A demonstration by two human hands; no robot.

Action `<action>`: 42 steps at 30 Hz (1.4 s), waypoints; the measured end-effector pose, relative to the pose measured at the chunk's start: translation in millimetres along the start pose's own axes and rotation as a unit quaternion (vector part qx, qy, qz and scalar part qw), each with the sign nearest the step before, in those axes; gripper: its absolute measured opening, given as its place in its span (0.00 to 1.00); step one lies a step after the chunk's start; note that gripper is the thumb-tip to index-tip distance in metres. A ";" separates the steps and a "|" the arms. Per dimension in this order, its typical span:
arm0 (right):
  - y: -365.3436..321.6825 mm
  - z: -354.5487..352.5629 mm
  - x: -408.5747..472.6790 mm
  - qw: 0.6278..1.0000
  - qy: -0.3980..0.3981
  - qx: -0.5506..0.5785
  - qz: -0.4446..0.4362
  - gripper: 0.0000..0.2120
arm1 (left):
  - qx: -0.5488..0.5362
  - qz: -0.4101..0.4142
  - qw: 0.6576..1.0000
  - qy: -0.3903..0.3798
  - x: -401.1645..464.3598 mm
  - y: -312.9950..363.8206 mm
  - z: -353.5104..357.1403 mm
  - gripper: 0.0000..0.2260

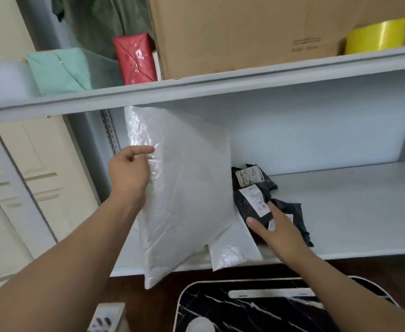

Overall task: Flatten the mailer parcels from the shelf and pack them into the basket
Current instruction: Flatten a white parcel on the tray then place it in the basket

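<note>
Holding the big white mailer [184, 188] up on edge, the left hand [129, 171] pinches its left border between thumb and curled fingers, so the bag stands tilted in the opening of the lower shelf [352, 212] with its bottom corner hanging past the shelf's front lip; lifted this way it looks ready to come out and be pressed flat, and it still looks puffy in the middle. The right hand [278, 231] reaches in beside it, fingers straight and spread, lying on the pile of black mailers [256, 200], probably to steady or gather them for the next pick rather than grip them yet. A second, smaller white mailer [232, 252] lies flat on the shelf under the big one's lower edge, poking over the front. Counting the parcels in view: two white ones, and what seems to be three black ones, though they overlap and the count is uncertain; three paper labels show on them. Below the shelf sits a dark, white-veined, white-rimmed thing [244, 305] that may be the basket; I cannot tell, and no mailer shows in it. On the upper shelf stand one cardboard box [244, 32], one red wrapped packet [134, 58], one green bag [57, 70] and one yellow roll [376, 37].
</note>
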State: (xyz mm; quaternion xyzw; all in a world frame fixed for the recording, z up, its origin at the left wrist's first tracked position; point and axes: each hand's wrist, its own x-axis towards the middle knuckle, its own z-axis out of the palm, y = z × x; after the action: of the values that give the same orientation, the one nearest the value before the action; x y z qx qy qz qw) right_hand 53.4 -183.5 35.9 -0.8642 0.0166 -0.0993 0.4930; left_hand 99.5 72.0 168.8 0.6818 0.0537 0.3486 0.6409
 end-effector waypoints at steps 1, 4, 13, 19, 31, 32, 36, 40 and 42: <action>-5.9 -7.8 -10.4 0.999 0.010 0.051 0.009 0.30 | -0.028 -0.016 0.999 -0.008 -4.1 6.3 -9.8 0.19; -8.6 -22.4 -32.9 0.986 0.010 0.161 0.052 0.41 | -0.088 -0.071 0.992 -0.060 -21.6 22.6 -37.2 0.19; -3.2 -49.5 -93.3 0.952 0.031 0.295 0.076 0.52 | -0.165 -0.268 0.930 -0.189 -92.7 39.3 -77.4 0.19; 43.9 -81.1 -123.7 0.955 0.041 0.249 0.156 0.57 | -0.161 -0.402 0.879 -0.201 -151.7 -9.7 -70.1 0.28; 120.1 -46.4 -148.5 0.926 0.001 0.186 0.327 0.37 | -0.182 -0.514 0.780 -0.307 -183.9 -80.2 -51.6 0.08; 115.7 -45.5 -146.3 0.909 0.015 0.226 0.351 0.31 | -0.185 -0.500 0.785 -0.315 -178.0 -81.0 -50.6 0.10; 110.1 -56.9 -128.5 0.840 0.047 0.354 0.409 0.34 | -0.166 -0.384 0.830 -0.367 -155.6 -82.8 -41.7 0.22; 110.5 -87.0 -111.0 0.816 0.040 0.445 0.368 0.30 | -0.094 -0.223 0.879 -0.410 -150.2 -63.5 -40.0 0.19; 105.9 -106.6 -111.4 0.839 -0.003 0.435 0.326 0.22 | -0.039 -0.182 0.880 -0.438 -146.6 -66.5 -48.1 0.15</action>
State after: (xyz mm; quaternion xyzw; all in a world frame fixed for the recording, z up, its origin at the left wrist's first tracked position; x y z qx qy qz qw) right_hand -68.5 -314.3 -19.3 -0.5055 0.2509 0.0727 0.8223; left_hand -11.9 47.5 45.5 0.7177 -0.1229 -0.1064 0.6771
